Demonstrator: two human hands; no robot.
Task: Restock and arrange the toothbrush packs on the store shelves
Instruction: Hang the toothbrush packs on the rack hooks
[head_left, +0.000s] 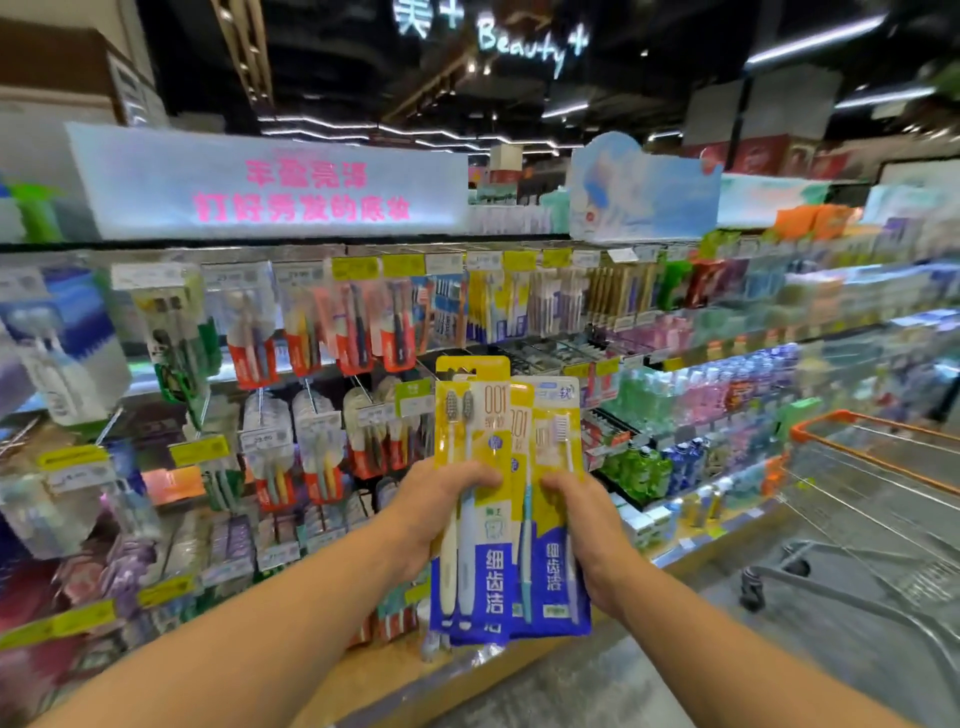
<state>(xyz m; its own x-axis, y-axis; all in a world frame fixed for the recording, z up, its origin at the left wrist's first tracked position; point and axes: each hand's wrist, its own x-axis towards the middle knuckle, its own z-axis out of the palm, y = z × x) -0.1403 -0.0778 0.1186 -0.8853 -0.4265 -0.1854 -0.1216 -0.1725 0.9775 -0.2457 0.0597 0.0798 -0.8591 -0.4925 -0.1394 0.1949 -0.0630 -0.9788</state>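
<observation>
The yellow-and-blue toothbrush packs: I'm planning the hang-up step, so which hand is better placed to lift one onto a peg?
Probably the right hand. It pinches only the rightmost pack of the toothbrush packs, while the left hand grips the others. Matching packs hang on the shelf straight above.

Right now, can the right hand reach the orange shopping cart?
Probably not at once: the right hand grips the yellow-blue toothbrush packs together with the left hand. The cart stands unobstructed to its right.

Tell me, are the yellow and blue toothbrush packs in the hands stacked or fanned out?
Fanned out: the packs overlap sideways between left hand and right hand.
</observation>
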